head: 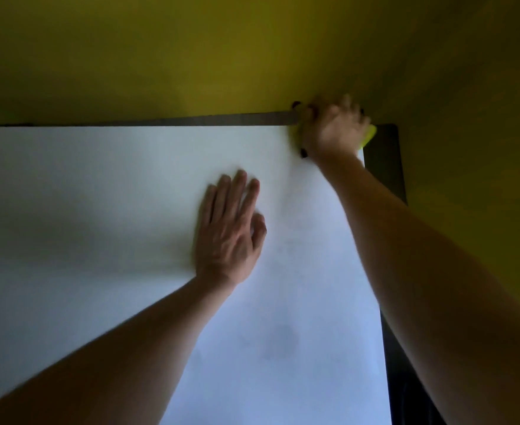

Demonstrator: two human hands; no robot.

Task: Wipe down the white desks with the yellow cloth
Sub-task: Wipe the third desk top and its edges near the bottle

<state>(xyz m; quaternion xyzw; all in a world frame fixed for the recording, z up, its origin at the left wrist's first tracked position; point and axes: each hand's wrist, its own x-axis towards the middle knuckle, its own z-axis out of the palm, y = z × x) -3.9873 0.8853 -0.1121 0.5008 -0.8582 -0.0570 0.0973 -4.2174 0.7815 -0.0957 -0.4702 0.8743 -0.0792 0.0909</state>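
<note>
Two hands work the white tabletop (99,194): right hand (333,130) presses the yellow cloth (369,137) into the far right corner, left hand (232,228) lying flat, nearer.

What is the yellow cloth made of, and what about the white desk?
The yellow cloth looks like soft fabric, perhaps microfibre: only a bright, blurred corner shows from under the right hand, so it is hard to tell. The white desk seems a smooth, matte coated board, probably laminate: its top is flat and even with a straight, sharp edge.
</note>
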